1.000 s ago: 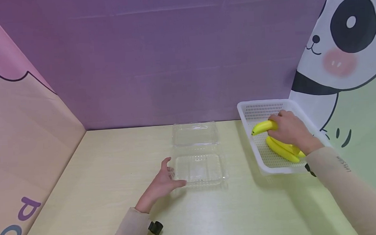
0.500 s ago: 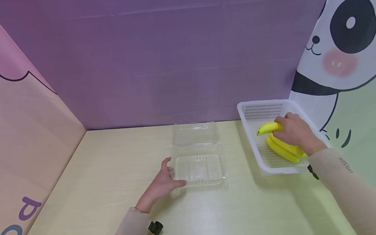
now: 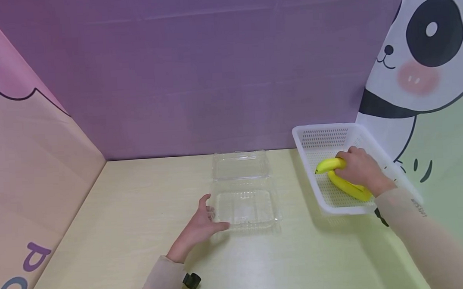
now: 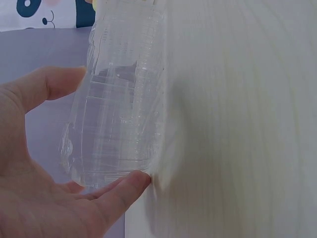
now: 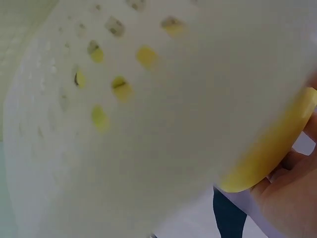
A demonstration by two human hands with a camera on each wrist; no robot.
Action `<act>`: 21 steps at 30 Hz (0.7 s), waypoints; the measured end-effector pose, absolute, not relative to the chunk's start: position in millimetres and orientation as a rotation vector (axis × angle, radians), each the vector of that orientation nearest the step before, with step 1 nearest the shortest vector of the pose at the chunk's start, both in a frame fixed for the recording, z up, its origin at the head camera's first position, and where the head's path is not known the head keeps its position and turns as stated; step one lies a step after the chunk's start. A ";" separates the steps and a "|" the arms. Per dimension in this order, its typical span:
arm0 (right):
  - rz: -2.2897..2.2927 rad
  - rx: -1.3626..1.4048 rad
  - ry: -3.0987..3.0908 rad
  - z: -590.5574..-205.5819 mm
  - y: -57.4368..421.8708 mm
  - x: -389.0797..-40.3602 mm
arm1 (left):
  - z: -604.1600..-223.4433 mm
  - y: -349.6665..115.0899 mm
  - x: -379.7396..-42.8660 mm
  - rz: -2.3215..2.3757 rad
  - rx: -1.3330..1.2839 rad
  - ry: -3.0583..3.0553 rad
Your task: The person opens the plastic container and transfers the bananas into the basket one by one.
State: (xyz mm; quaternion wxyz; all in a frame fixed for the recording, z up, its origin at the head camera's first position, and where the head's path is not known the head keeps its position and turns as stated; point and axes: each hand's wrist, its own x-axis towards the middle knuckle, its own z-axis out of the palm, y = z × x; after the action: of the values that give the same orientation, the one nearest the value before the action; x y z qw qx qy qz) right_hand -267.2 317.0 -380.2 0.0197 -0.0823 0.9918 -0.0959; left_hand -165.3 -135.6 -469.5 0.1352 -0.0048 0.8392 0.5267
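A hinged clear plastic food container (image 3: 245,206) lies with its lid (image 3: 241,165) folded back on the table. My left hand (image 3: 199,225) holds its near left corner, thumb along the front and fingers at the left end. In the left wrist view, the container (image 4: 119,99) sits between thumb and fingers. My right hand (image 3: 358,169) grips a yellow banana (image 3: 327,165) inside the white perforated basket (image 3: 312,188). More bananas (image 3: 347,187) lie under it, partly hidden by the hand. The right wrist view shows the held banana (image 5: 270,148) past the blurred basket wall (image 5: 163,134).
The pale wood table (image 3: 141,209) ends at a purple backdrop (image 3: 190,86). A panda-printed panel (image 3: 418,76) stands close beside the basket on the right. A beige and pink panel (image 3: 30,153) bounds the left side.
My right hand has moved down in the basket with the banana, which now sits lower over the others. My left hand and the container have stayed put.
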 end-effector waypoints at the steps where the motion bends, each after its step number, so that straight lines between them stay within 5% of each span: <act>1: -0.293 -0.256 3.077 -382.2 316.8 -267.6 | -469.4 -135.6 -165.2 1.526 -0.013 2.431; 21: -0.277 -0.305 3.022 -403.1 311.3 -265.1 | -467.0 -135.3 -164.0 1.526 -0.018 2.440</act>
State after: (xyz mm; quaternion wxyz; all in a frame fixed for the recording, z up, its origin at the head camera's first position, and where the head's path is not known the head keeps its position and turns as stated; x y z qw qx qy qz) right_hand -265.1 311.3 -403.1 0.0457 -0.1000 0.9898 -0.0906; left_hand -164.0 -135.3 -467.0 0.1315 -0.0064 0.8405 0.5257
